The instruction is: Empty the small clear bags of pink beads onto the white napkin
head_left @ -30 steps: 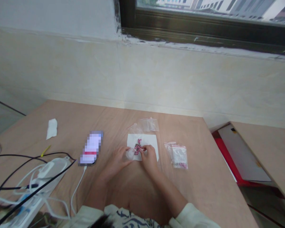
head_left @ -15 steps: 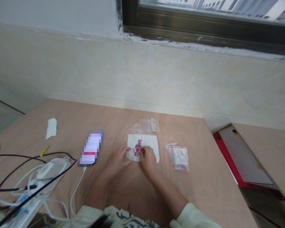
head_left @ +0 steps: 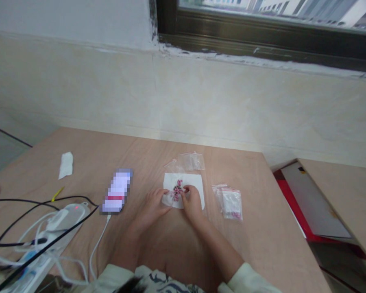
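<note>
A small pile of pink and dark beads (head_left: pixel 178 189) lies on a white sheet of paper (head_left: pixel 195 181) in the middle of the table. My left hand (head_left: pixel 155 203) is closed on a small clear plastic bag (head_left: pixel 167 198), held at the left edge of the paper beside the beads. At the right side of the pile is my right hand (head_left: pixel 191 200), its thumb and index finger drawn together close to the beads. Whatever is between those fingertips is too small to make out.
Clear zip bags (head_left: pixel 190 161) lie behind the paper. More bags (head_left: pixel 232 203), with some pink pieces inside, are to the right. A phone (head_left: pixel 117 191) on a white cable lies left, near a power strip (head_left: pixel 68 215) with tangled cords. A white scrap (head_left: pixel 66 165) lies farther left.
My right hand has shifted slightly right, off the pile's edge, uncovering more beads. My left hand stays in place with the bag, which now sits a little lower and flatter.
</note>
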`<action>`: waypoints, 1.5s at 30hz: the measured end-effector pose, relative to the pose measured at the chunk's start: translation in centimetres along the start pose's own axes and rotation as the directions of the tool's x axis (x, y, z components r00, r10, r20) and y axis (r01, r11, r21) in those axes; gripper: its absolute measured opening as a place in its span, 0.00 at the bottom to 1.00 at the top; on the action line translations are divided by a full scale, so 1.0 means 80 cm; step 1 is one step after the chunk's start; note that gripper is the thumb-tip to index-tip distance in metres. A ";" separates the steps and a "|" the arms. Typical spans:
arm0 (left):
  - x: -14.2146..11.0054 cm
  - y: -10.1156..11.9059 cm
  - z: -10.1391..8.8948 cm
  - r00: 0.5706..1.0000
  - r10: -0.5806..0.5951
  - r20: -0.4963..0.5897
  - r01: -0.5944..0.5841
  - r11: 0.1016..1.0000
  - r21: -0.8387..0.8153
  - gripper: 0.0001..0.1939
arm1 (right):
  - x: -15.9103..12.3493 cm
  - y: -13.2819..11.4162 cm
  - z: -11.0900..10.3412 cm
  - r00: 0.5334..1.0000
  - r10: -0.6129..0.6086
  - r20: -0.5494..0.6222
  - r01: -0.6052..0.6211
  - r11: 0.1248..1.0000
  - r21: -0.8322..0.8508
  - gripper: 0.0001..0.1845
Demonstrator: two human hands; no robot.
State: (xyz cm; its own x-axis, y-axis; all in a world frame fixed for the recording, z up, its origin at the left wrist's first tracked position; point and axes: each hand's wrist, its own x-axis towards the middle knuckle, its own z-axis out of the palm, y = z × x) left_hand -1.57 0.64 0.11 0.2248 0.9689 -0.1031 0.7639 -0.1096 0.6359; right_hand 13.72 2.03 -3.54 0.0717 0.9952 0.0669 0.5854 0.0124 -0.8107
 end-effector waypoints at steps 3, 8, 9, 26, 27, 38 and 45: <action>-0.002 0.001 -0.004 1.000 -0.007 -0.005 0.007 1.000 -0.016 0.21 | 0.009 0.011 -0.001 0.999 -0.008 0.050 0.012 0.997 -0.075 0.06; -0.003 0.001 -0.004 1.000 -0.020 -0.014 0.020 0.999 -0.031 0.20 | 0.014 0.014 0.000 0.990 -0.010 0.139 0.025 0.994 -0.103 0.04; -0.003 0.001 -0.004 1.000 -0.021 -0.009 0.021 0.999 -0.034 0.21 | 0.014 0.013 0.000 0.989 -0.007 0.145 0.023 0.994 -0.109 0.04; -0.001 0.008 -0.005 0.999 -0.050 0.006 0.050 0.998 -0.028 0.20 | 0.002 -0.001 -0.001 0.996 -0.013 0.091 0.015 1.000 -0.026 0.05; -0.002 0.009 -0.006 0.999 -0.048 0.007 0.048 0.998 -0.029 0.21 | 0.003 0.002 -0.001 0.995 -0.010 0.098 0.016 0.998 -0.061 0.05; -0.002 0.005 -0.007 0.999 -0.047 0.005 0.047 0.996 -0.077 0.20 | 0.011 0.008 0.002 0.981 -0.037 0.190 0.063 0.989 -0.133 0.07; -0.003 0.006 -0.008 0.998 -0.057 0.010 0.058 0.993 -0.100 0.20 | 0.017 0.010 -0.001 0.971 -0.061 0.233 0.095 0.986 -0.137 0.06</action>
State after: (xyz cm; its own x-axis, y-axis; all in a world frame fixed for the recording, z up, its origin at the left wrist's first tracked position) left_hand -1.67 0.46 0.92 0.1869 0.9714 -0.1465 0.7111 -0.0308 0.7024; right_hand 14.35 3.39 -4.05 -0.1539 0.9879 -0.0209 0.6948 0.0932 -0.7132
